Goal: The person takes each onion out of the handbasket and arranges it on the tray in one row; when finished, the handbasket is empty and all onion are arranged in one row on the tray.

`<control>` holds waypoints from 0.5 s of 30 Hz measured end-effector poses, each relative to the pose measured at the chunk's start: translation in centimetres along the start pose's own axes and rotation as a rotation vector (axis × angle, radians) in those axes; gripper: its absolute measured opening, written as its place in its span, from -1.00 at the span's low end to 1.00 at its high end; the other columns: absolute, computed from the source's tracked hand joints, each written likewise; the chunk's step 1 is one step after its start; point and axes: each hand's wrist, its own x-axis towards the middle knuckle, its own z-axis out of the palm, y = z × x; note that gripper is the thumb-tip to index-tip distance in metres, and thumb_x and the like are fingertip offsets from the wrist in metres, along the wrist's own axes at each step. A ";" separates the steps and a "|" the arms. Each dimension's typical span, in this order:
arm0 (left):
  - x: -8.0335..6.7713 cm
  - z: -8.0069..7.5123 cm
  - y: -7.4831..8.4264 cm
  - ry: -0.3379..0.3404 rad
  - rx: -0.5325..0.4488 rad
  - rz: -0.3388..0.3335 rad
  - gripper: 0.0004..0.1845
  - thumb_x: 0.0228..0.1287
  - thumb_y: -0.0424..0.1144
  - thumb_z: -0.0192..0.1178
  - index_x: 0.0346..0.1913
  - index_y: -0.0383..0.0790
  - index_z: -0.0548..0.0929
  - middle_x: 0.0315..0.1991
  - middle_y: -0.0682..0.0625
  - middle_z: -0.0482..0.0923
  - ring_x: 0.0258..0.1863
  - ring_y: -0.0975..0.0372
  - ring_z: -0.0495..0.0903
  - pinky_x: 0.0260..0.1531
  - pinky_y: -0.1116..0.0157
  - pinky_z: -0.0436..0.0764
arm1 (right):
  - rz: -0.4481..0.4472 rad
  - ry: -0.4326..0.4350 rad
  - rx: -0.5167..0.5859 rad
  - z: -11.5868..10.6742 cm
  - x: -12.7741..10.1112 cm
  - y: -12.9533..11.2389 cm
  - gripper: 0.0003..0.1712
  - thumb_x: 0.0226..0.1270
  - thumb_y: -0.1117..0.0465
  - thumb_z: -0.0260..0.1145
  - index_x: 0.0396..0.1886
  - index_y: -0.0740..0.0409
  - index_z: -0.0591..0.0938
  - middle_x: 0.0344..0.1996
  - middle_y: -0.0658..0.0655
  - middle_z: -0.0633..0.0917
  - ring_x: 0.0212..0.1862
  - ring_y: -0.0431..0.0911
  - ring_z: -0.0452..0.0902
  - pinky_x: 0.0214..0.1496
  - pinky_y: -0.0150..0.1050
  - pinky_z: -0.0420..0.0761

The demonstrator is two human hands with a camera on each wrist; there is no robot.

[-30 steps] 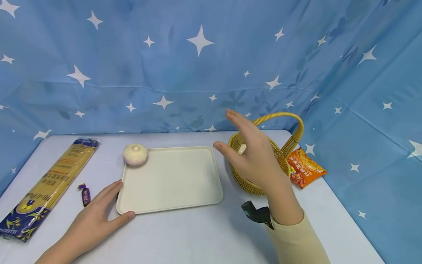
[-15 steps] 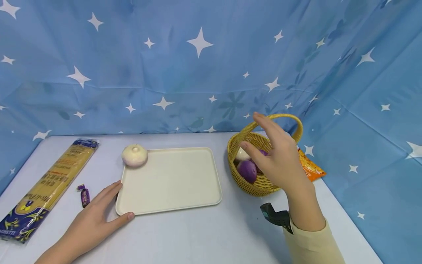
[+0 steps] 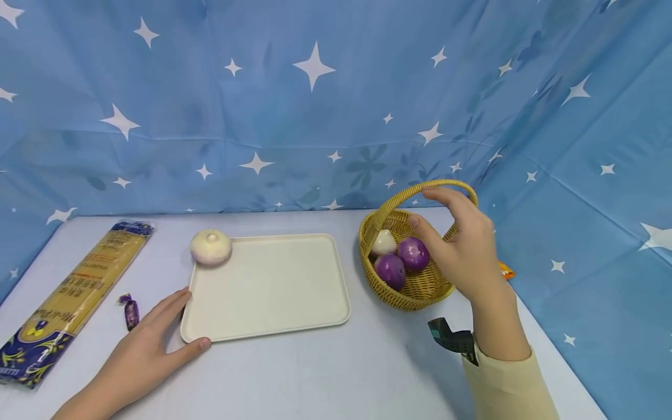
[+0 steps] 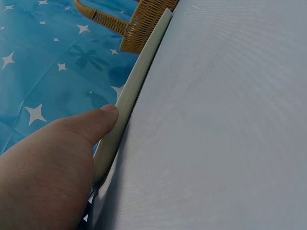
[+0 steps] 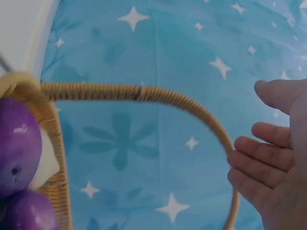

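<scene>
Basket [image 3: 415,291]: woven, w/ arched handle [image 3: 420,191]; sits just right of the tray, on the table [image 3: 325,373]. Landmark for all below = tray [image 3: 268,286].
Basket contents: 2 purple onions [image 3: 413,254] + 1 white garlic-like bulb [image 3: 384,242], all inside, touching each other.
Right hand [image 3: 464,251]: over the basket's right side, well right of tray. Fingers spread & relaxed, gripping nothing; fingertips [image 5: 240,158] at the handle's right end, touching or nearly so, can't tell which from wrist view.
Left hand [image 3: 144,353]: flat on table at tray's near-left corner; thumb [image 4: 103,120] pressed vs tray edge, other fingers straight along its left side. Not curled round anything.
Tray load: 1 pale onion [image 3: 211,247] at tray's far-left corner, on/over the rim; rest of tray bare.
Done so far (judgement): 1 item at the tray, looks like sorting from basket to tray has begun.
Left (judgement): 3 items in basket yet to be lifted; right hand has no hold on any of them.
Other stuff: spaghetti pack [image 3: 73,297] well left of tray; wrapped candy [image 3: 129,309] between pack & tray, near left hand; orange snack bag [image 3: 505,269] right of tray, mostly hidden behind right hand.
Backdrop: blue star cloth [image 3: 315,105] behind tray.
</scene>
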 end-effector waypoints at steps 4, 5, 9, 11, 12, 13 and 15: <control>0.0 0.1 0.0 0.001 0.002 0.000 0.16 0.35 0.37 0.44 0.74 -0.26 0.20 0.69 -0.31 0.18 0.55 -0.40 0.27 0.22 -0.59 0.41 | 0.042 -0.036 -0.006 0.2 -0.2 1.6 -0.50 0.42 0.28 0.52 0.32 0.29 0.70 0.23 0.21 0.77 0.33 0.15 0.65 0.39 0.23 0.59; 0.0 0.1 0.0 0.001 0.004 0.000 0.17 0.35 0.37 0.44 0.74 -0.27 0.20 0.69 -0.31 0.18 0.55 -0.40 0.27 0.23 -0.59 0.41 | 0.056 -0.050 -0.008 0.3 -0.3 2.1 -0.50 0.43 0.28 0.52 0.32 0.29 0.70 0.23 0.22 0.76 0.33 0.17 0.64 0.39 0.25 0.59; 0.0 0.1 0.0 0.004 0.006 0.002 0.18 0.35 0.38 0.44 0.75 -0.26 0.19 0.69 -0.31 0.18 0.55 -0.40 0.27 0.24 -0.58 0.40 | 0.158 -0.138 -0.018 1.3 -0.6 3.8 -0.48 0.50 0.20 0.50 0.36 0.28 0.66 0.29 0.22 0.73 0.39 0.19 0.59 0.42 0.31 0.57; 0.0 0.1 0.1 0.005 0.006 0.002 0.18 0.34 0.39 0.44 0.75 -0.26 0.18 0.69 -0.31 0.18 0.56 -0.40 0.26 0.25 -0.58 0.40 | 0.220 -0.192 -0.010 2.0 -0.8 4.6 -0.46 0.55 0.13 0.48 0.39 0.26 0.64 0.32 0.22 0.71 0.42 0.20 0.56 0.46 0.31 0.54; 0.0 0.1 0.1 0.006 0.005 0.002 0.18 0.34 0.39 0.43 0.75 -0.26 0.18 0.69 -0.31 0.18 0.56 -0.40 0.26 0.25 -0.58 0.39 | 0.251 -0.222 0.000 2.3 -0.8 4.8 -0.44 0.57 0.08 0.46 0.41 0.25 0.63 0.34 0.22 0.69 0.44 0.20 0.55 0.48 0.31 0.52; 0.0 0.1 0.1 0.006 0.007 0.001 0.19 0.34 0.39 0.43 0.75 -0.26 0.17 0.69 -0.31 0.18 0.56 -0.40 0.26 0.25 -0.58 0.39 | 0.281 -0.249 0.011 2.7 -0.9 5.1 -0.42 0.59 0.04 0.45 0.43 0.24 0.62 0.35 0.22 0.68 0.45 0.20 0.54 0.49 0.31 0.50; 0.0 0.1 0.1 0.009 0.008 0.001 0.19 0.34 0.39 0.44 0.75 -0.27 0.18 0.68 -0.32 0.18 0.56 -0.40 0.26 0.26 -0.58 0.39 | 0.334 -0.301 0.031 3.4 -1.0 5.6 -0.37 0.61 -0.04 0.41 0.47 0.20 0.60 0.39 0.21 0.66 0.47 0.19 0.51 0.52 0.30 0.47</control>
